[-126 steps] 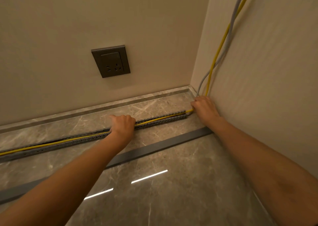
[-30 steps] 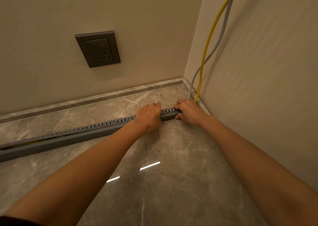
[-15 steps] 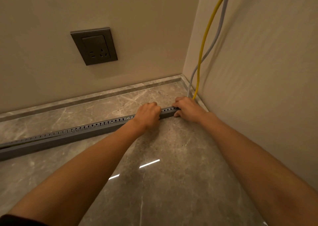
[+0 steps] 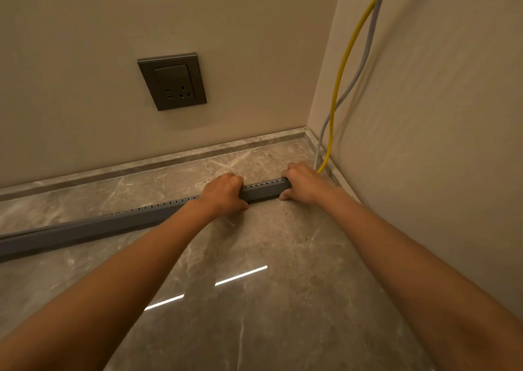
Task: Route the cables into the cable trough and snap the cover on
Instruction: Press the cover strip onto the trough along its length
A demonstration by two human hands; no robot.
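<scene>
A long grey cable trough (image 4: 93, 228) lies on the marble floor, running from the left edge toward the right wall, with its grey cover (image 4: 264, 191) on top. My left hand (image 4: 223, 194) is clamped over the trough a short way from its right end. My right hand (image 4: 304, 184) grips that right end, fingers over the top and thumb on the near side. A yellow cable (image 4: 341, 79) and a grey cable (image 4: 365, 56) hang down the right wall and go behind my right hand. Inside the trough the cables are hidden.
A dark wall socket (image 4: 172, 81) sits on the back wall above the trough. A stone skirting (image 4: 158, 160) runs along the back wall to the corner. The right wall (image 4: 438, 116) stands close beside my right arm. Glossy marble floor (image 4: 254, 300) spreads toward me.
Four seconds ago the trough was uncovered with the yellow cable showing and the cover lying on the floor nearer me; now the cover is on the trough. Over the last second both hands stay put.
</scene>
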